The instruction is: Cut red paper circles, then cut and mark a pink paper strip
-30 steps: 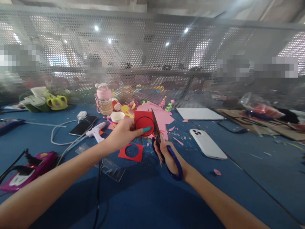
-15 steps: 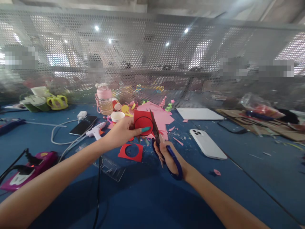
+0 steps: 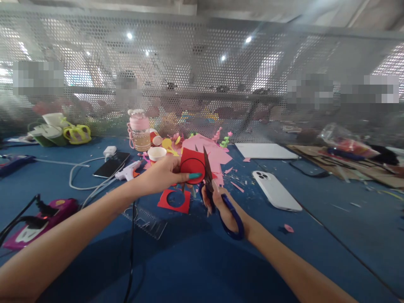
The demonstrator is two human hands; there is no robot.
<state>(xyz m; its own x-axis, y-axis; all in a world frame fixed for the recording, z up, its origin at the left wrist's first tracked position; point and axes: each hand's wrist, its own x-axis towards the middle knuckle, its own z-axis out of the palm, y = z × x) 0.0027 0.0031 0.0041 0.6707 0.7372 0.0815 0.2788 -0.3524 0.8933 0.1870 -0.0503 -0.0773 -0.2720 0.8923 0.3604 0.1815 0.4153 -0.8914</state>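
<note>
Pinched in my left hand (image 3: 170,168) is a piece of red paper (image 3: 192,162) with a black circle drawn on it; the thumb lies across its lower part. My right hand (image 3: 225,206) is closed around the dark blue handles of a pair of scissors (image 3: 206,166). The parted blades point up at the paper's right edge, close to the circle line. Below them on the table lies a red paper offcut (image 3: 162,201) with a round hole. Pink paper sheets (image 3: 217,153) are spread behind the scissors.
Left of my hands are a glue gun (image 3: 128,170), a black phone (image 3: 112,164), a white cable and a purple power strip (image 3: 44,225). A clear ruler (image 3: 150,223) lies in front. A paper cup (image 3: 157,153) and pink bottle (image 3: 139,130) stand behind. A white phone (image 3: 276,191) lies right.
The red paper has turned slightly in my left hand, and the scissor blades have spread a little along its right edge. The whole view has shifted slightly.
</note>
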